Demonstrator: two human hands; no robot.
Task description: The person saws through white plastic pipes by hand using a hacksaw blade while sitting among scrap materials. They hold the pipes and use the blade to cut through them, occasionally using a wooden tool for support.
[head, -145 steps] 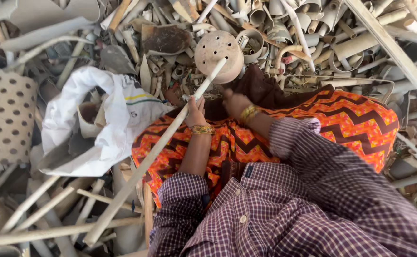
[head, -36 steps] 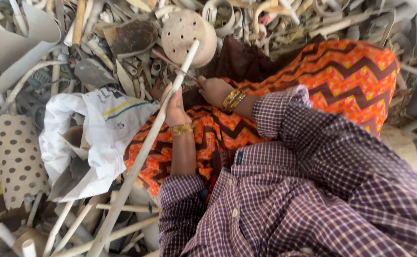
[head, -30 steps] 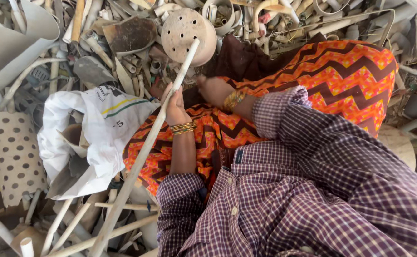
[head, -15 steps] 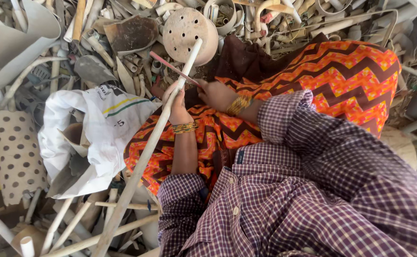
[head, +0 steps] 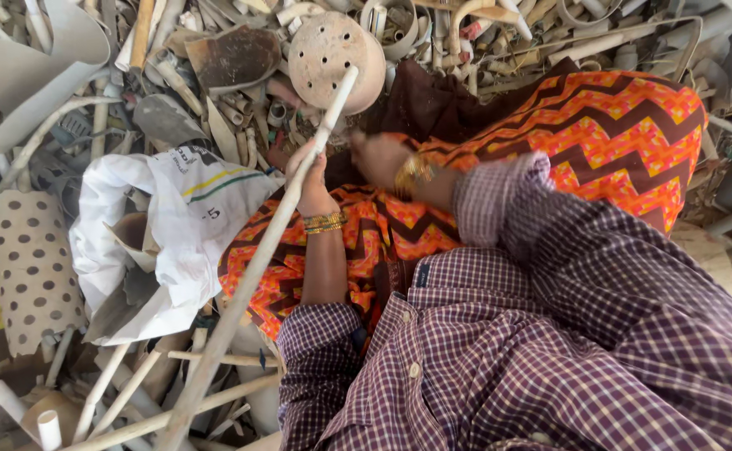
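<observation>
Scrap lying everywhere: at far left a dotted tube (head: 27, 267) is standing among broken grey pipe offcuts, and just right of it a white sack (head: 174, 225) is slumping open against the person's knee

Long pale pipe (head: 253, 259) is running diagonally from the bottom left up to a round perforated cap (head: 332, 58) at top centre; its upper end is touching or nearly touching the cap's rim

Left hand (head: 307, 175) is wrapping around the pipe just below that upper end, fingers curled closed on it, gold bangles showing at the wrist

Right hand (head: 382, 159) is hovering just beside the left one, over dark cloth; it is blurred, so I cannot tell whether its fingers are spread or pinching anything

Orange zigzag cloth (head: 616, 134) is covering the lap and extending to the right; checked shirt sleeves are filling the lower right

Judgement on handling: the pipe is long and gripped near one end, so the far end is likely dragging in the rubble; holding it closer to mid-length, and steadying with the free hand, should be giving better control, while watching sharp broken edges nearby
</observation>
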